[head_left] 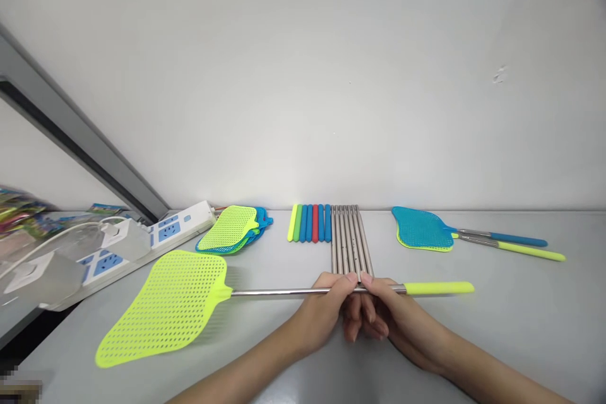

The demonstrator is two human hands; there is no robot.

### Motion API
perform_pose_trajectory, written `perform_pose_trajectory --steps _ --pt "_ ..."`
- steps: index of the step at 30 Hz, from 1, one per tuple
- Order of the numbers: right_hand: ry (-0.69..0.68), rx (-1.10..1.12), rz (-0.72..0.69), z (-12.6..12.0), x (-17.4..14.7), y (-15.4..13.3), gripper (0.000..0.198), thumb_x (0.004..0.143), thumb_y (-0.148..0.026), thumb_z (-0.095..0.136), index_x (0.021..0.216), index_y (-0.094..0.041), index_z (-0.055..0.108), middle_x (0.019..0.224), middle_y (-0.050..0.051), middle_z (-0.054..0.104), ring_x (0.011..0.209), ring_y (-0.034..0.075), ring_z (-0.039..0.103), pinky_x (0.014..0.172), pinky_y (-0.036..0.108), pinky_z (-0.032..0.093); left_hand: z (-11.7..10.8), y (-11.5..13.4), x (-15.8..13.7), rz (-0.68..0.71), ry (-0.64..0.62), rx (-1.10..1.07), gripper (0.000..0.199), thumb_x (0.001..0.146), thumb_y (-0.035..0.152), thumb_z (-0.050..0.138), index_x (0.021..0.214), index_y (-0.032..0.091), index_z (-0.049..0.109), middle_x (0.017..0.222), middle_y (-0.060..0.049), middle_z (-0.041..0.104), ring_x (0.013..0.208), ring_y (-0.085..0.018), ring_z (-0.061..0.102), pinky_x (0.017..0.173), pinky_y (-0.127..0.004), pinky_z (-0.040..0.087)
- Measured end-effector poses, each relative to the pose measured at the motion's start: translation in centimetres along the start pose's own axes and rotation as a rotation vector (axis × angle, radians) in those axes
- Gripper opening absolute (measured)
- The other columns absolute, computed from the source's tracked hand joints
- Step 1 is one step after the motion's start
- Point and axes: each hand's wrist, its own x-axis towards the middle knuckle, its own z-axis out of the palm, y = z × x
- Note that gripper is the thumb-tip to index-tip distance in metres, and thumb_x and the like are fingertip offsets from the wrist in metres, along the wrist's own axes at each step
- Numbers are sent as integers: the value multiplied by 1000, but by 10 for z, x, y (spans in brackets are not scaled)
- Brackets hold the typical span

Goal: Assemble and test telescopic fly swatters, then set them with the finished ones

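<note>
Both hands grip the metal rod of a yellow-green fly swatter (165,309), which lies level across my front. My left hand (326,309) has its fingers round the middle of the rod. Close beside it, my right hand (398,315) pinches the rod near the yellow grip on the right. The perforated head points left. Right behind my fingertips lies a row of metal rods (348,240) on the table. Several coloured handle sleeves (309,223), yellow, green, blue and red, are lined up left of the rods.
A pile of loose swatter heads (230,229) lies at the back left. Two whole swatters (423,229), blue and yellow-green, rest stacked at the right. Power strips (165,233) with plugged-in chargers line the left edge. A wall (331,88) rises behind the grey table (521,328).
</note>
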Motion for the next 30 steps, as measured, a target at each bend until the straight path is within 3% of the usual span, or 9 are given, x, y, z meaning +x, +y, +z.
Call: perform_pose_trajectory --steps 11,24,30 --pt "18 -12 11 1 0 -2 53 82 -49 35 44 -14 46 38 -2 40 46 12 51 50 23 32 -1 1 2 -12 0 4 48 83 34 29 52 11 57 40 -1 46 46 -15 53 52 -25 41" --pt "29 -11 33 1 -2 -4 50 81 -46 39 43 -14 44 46 0 46 47 11 48 48 23 27 -1 1 2 -15 45 12 41 81 31 30 45 16 44 39 0 46 46 -15 53 52 -26 41" --pt "87 -57 50 -4 -1 -4 42 79 -37 45 43 -17 35 40 -6 31 43 8 34 50 23 25 -4 -2 0 -22 98 29 41 81 35 35 44 19 33 29 5 36 29 -7 35 39 -20 30"
